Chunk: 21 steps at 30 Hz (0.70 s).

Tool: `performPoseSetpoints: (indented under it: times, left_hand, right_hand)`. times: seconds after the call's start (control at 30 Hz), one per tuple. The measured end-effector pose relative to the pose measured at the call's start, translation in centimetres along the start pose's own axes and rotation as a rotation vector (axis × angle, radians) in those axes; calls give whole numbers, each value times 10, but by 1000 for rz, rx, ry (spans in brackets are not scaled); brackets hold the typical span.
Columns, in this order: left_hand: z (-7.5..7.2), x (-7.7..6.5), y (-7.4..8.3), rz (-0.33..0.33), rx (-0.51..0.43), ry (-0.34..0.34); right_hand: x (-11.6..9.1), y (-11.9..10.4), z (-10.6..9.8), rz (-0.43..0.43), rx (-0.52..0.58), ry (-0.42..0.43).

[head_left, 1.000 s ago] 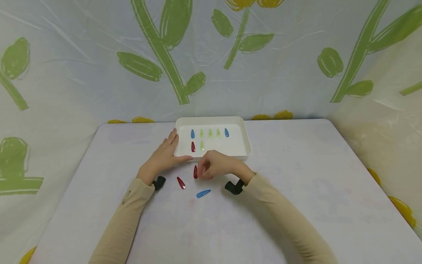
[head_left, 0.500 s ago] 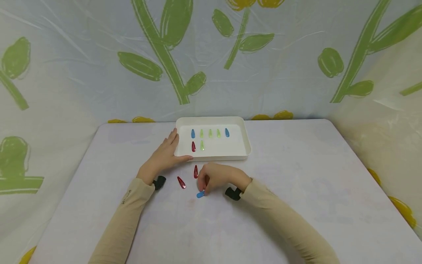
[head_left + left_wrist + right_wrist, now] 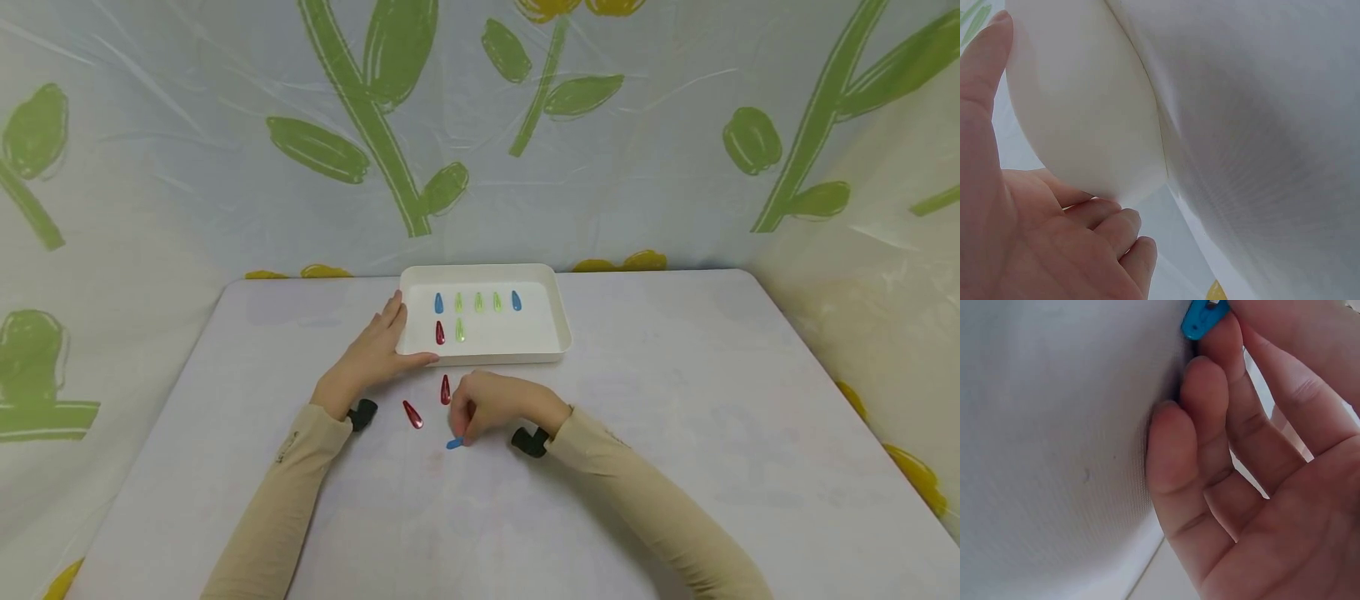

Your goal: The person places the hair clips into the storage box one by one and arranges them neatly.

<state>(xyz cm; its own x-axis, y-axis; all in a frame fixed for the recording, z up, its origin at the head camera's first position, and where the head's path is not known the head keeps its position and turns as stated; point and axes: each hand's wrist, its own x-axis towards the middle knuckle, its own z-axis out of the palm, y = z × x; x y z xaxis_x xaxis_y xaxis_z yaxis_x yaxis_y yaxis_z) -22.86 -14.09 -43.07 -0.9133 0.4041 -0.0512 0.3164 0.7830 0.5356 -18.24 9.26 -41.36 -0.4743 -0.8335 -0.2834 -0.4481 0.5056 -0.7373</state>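
My right hand pinches a blue snap hair clip between thumb and fingertips, low over the table. In the right wrist view the blue clip shows its underside with a bit of metal, and the other fingers touch the cloth. My left hand rests at the near left corner of a white tray, thumb along its front edge and fingers along its left side. The left wrist view shows the hand spread against the tray's outer wall. Two red hair clips lie between the hands.
Inside the tray, a back row has blue clips at both ends and green clips between. A red clip and a green clip sit in front. A patterned curtain stands behind the table.
My right hand has moved from beside the upper red clip toward me, to the blue clip, and now pinches and tilts it. The left hand stays at the tray.
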Motion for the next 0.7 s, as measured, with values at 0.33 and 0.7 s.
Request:
performPoseSetpoints:
  times: [0.33, 0.7]
  left_hand:
    - [-1, -1, 0, -7, 1, -6]
    - [-1, -1, 1, -7, 3, -5]
  right_hand:
    - [-1, 0, -5, -46, 17, -27]
    - [-5, 4, -13, -94, 59, -4]
